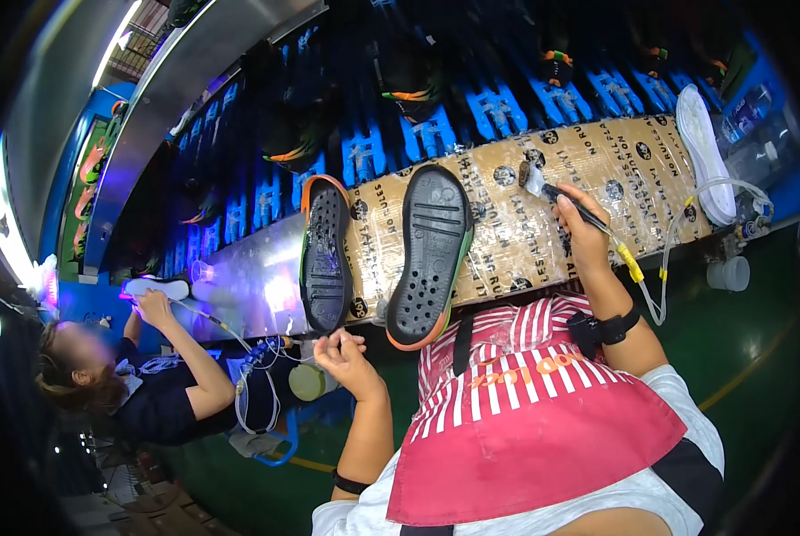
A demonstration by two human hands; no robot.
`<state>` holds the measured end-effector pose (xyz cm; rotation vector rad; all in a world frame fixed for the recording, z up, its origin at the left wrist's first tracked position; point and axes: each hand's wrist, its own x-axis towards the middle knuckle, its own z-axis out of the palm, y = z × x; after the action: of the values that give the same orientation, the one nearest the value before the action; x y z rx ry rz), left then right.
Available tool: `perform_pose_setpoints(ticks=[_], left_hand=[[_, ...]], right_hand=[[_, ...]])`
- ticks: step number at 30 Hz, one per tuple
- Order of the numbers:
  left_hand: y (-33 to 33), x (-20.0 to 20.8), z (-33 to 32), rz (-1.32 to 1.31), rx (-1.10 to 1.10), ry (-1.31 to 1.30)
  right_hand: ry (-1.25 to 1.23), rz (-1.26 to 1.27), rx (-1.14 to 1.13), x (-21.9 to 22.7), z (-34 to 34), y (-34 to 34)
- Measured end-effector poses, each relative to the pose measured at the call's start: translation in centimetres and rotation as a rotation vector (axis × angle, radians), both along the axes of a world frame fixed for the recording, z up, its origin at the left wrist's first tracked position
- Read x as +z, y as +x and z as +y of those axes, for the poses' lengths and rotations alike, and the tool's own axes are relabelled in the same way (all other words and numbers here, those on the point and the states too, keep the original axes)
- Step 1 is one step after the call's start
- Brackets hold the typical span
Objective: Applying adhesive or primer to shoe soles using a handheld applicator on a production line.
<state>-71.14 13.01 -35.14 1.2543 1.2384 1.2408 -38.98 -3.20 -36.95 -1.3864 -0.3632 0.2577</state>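
Observation:
In my right hand (583, 228) is a brush (574, 205), fingers closed round its dark handle. Its whitish, dark-tipped head points left over the brown paper cover, and a yellow fitting and clear tube (658, 295) trail from the handle. My left hand (346, 364) is loosely curled with fingertips apart, just below the lower end of a black shoe sole (327, 259). No object shows in that hand. A second black shoe sole (431, 255), with orange and green edging, lies to the right, its lower end jutting over the bench's front edge. Both soles have holes and ribs.
Blue racks (498, 112) carrying dark shoes run behind the bench (516, 259). A white sole (706, 156) lies at the right end, beside clear bottles (762, 161) and a cup (729, 273). At left, a co-worker (176, 384) holds another white sole (156, 288).

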Motion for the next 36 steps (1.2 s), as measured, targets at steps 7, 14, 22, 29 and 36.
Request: perform_pose_setpoints(ticks=[7, 14, 22, 29, 36], left_hand=[[-1.0, -0.8, -2.6, 0.078, -0.218, -0.288], [2.8, 2.1, -3.2, -0.507, -0.568, -0.758], [6.9, 3.6, -1.5, -0.677, -0.555, -1.011], [10.3, 1.4, -1.3, -0.887, -0.965, -1.077], [9.8, 1.3, -1.7, -0.852, -1.206, -0.885]], right_hand=[[0.001, 0.033, 0.0, 0.0, -0.3, -0.1], [0.014, 0.028, -0.01, 0.1, -0.2, -0.1], [0.022, 0.0, -0.009, 0.1, -0.3, -0.2], [0.168, 0.095, -0.05, -0.3, -0.3, 0.0], [0.187, 0.154, -0.022, 3.6, -1.4, -0.1]])
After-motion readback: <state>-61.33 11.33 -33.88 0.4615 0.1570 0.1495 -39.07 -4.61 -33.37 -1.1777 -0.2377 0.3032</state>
